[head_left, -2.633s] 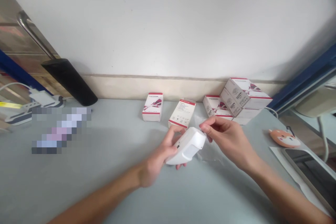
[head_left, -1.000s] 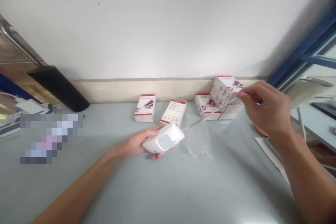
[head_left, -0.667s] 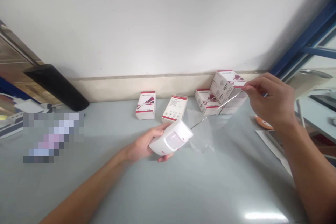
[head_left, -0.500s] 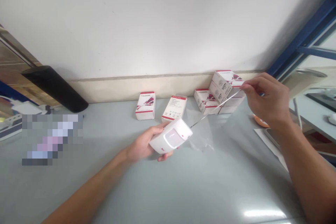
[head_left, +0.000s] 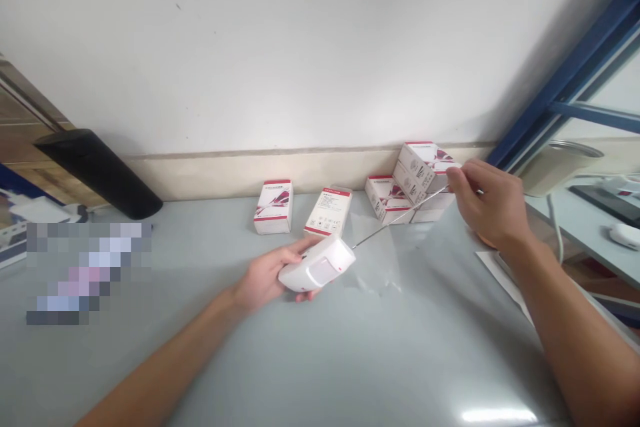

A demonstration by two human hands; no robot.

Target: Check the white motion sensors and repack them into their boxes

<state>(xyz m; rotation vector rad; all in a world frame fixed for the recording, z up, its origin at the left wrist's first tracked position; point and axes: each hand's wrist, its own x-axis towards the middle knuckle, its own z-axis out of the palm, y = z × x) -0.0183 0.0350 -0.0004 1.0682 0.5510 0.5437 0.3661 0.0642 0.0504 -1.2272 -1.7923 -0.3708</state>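
My left hand (head_left: 265,278) is shut around a white plastic motion detector (head_left: 320,265), whose pale lens faces up toward me. My right hand (head_left: 487,203) is at the right, pinching a thin metal wire (head_left: 395,221) between its fingertips. That wire runs down and left, and its lower end reaches the top corner of the detector. Behind the wire, a crumpled clear plastic bag (head_left: 377,257) lies on the grey table top (head_left: 400,347).
Several white, red-edged product boxes (head_left: 273,207) stand along the wall, some stacked (head_left: 425,177) near my right hand. A black cylinder (head_left: 97,173) lies at the left. An orange pad, white paper and a tablet lie at the right.
My right hand has moved away from the detector since the earliest frame, with the wire stretched between them. Over the last half second, both hands and the detector have shifted slightly left in view.
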